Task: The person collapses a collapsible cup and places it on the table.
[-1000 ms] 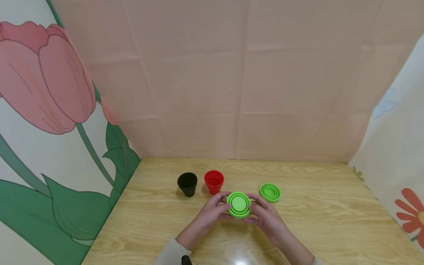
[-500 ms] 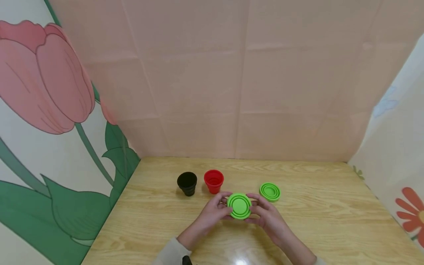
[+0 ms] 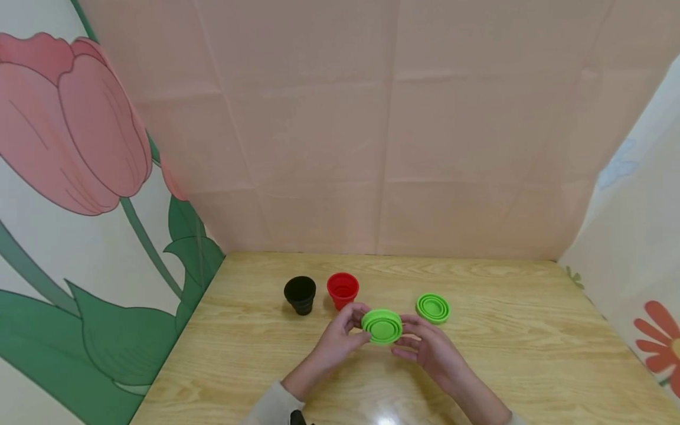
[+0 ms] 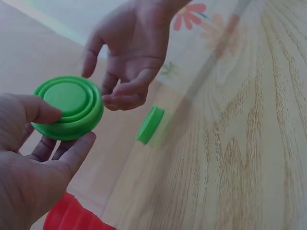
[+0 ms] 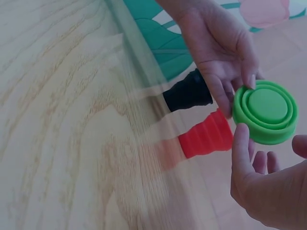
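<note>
My left hand (image 3: 336, 342) pinches a green collapsible cup (image 3: 382, 327), folded flat, between thumb and fingers above the table. In the left wrist view the thumb presses on the face of the cup (image 4: 69, 98), with the other fingers under its rim. My right hand (image 3: 432, 351) is at the cup's right side with its fingers spread. In the right wrist view the index fingertip of the right hand (image 5: 273, 191) meets or nearly meets the cup's edge, while the thumb stands apart from it.
A black cup (image 3: 300, 294) and a red cup (image 3: 343, 289), both extended, stand upright on the wooden table (image 3: 504, 342), left of centre. Another flattened green cup (image 3: 432, 308) lies behind the right hand. A pink cloth (image 3: 319, 130) hangs behind the table.
My right thumb and fingers have loosened from the green cup and spread apart. The cup has tilted in the left hand, which still pinches it.
</note>
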`<state>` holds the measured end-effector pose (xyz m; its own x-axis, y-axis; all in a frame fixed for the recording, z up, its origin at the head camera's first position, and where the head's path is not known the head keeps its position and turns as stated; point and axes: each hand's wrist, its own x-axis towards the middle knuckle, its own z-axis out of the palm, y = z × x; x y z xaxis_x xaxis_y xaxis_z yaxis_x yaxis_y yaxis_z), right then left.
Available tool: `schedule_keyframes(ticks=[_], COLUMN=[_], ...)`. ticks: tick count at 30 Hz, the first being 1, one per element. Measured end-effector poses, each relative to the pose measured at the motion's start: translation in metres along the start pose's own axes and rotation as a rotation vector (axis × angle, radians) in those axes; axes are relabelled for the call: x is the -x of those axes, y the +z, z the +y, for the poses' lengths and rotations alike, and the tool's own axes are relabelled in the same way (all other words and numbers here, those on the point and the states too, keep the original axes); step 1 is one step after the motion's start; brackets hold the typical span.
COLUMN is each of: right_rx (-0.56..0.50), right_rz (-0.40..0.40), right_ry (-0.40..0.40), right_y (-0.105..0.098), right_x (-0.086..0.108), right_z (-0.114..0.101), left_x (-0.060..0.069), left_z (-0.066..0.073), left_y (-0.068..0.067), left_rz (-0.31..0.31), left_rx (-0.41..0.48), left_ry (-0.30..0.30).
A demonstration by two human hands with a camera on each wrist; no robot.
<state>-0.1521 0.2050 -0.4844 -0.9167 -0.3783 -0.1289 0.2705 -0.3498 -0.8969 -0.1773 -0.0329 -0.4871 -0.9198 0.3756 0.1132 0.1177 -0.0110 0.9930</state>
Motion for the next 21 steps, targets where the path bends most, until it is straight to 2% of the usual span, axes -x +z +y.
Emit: schedule_keyframes(ticks=[3, 7, 10, 15, 21], right_rx=[-0.018, -0.034, -0.042, -0.054, -0.077], right_rz=[-0.02, -0.018, -0.02, -0.062, -0.124], right_ry=[0.019, 0.047, 0.061, 0.08, 0.084], right_y=[-0.0011, -0.0008, -0.0007, -0.001, -0.0027], right_x=[0.0006, 0.0007, 0.0007, 0.0014, 0.0013], right_z=[-0.0002, -0.0007, -0.0011, -0.0023, -0.003], left_x=[-0.0002, 0.0011, 0.0025, 0.0042, 0.0067], left_z=[0.0, 0.0023, 0.0037, 0.0036, 0.001], left_y=[-0.0013, -0.0025, -0.0031, -0.0038, -0.0024], left_rz=[0.004, 0.003, -0.011, -0.038, -0.049], left_rx=[-0.029, -0.021, -0.011, -0.051, -0.172], left_ry=[0.029, 0.031, 0.056, 0.15, 0.271])
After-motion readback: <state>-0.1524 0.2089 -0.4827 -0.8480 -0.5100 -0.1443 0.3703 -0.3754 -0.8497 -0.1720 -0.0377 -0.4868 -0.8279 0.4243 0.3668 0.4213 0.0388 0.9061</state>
